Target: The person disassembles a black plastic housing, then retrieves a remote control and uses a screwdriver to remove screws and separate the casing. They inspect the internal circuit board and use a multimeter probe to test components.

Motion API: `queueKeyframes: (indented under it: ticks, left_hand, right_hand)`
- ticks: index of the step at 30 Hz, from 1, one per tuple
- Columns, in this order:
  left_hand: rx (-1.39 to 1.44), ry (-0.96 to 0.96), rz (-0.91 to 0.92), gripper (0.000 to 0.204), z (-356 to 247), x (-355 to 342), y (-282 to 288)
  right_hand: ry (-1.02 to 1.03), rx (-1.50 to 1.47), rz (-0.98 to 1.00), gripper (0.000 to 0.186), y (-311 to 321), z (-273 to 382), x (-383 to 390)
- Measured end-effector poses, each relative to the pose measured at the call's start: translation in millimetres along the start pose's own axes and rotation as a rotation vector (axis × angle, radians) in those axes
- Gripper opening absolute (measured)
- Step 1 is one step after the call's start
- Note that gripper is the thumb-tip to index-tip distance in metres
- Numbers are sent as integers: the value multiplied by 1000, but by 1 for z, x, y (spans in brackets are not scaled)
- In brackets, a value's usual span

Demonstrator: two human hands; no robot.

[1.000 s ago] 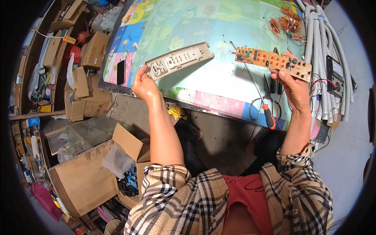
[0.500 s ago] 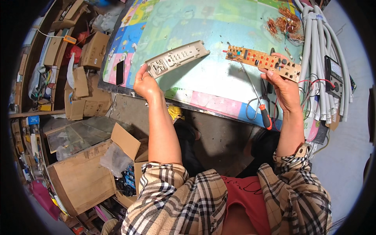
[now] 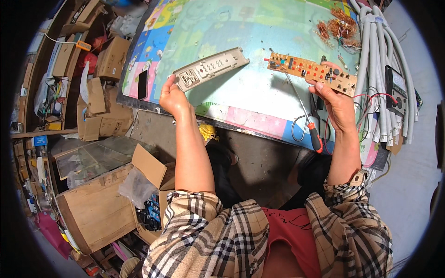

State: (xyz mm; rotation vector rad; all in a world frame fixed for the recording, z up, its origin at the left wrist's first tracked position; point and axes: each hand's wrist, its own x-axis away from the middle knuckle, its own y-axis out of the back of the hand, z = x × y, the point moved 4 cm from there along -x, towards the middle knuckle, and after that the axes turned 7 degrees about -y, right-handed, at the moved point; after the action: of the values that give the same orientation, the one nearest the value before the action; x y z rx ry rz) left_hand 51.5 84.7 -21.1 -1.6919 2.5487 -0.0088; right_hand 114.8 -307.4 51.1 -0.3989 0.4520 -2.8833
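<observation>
My left hand (image 3: 174, 97) is closed on the left end of a long beige plastic panel housing (image 3: 211, 68), whose inner side with moulded slots and holes faces up. At the right, my right hand (image 3: 334, 98) grips a brown circuit board (image 3: 310, 70) by its right part; red components, a black round part and small switches dot its face. Both pieces are held above the table, apart from each other. Below the board lies a screwdriver (image 3: 315, 136) with a red and black handle, its shaft pointing away. Dark-handled pliers (image 3: 316, 107) are partly hidden by my right hand.
The table (image 3: 241, 118) has a colourful printed cover. A black phone (image 3: 143, 85) lies at its left edge. Copper wire scraps (image 3: 340, 27), a bundle of grey pipes (image 3: 381, 69) and a multimeter (image 3: 396, 90) occupy the right side. Cardboard boxes (image 3: 111, 58) and shelves stand left.
Almost nothing differs. The panel housing in my left hand and the board in my right have shifted only very slightly to the right.
</observation>
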Motion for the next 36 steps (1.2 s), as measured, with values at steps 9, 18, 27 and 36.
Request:
queueKeyframes:
  ticks: [9,18,27,36]
  left_hand:
    - [-83,278,48,42,34,-16,12]
    - [-350,486,52,48,47,-11,20]
    - [76,343,904,35,-13,117,-70]
    - [493,423,1134,75,-59,168,-90]
  right_hand:
    - [-25,-112,42,50,-3,-4,-1]
    - [-139,-293,108,50,-3,-4,0]
    - [-213,-307,183,48,-15,-16,2]
    - [-246,-376,343,51,-23,-30,3]
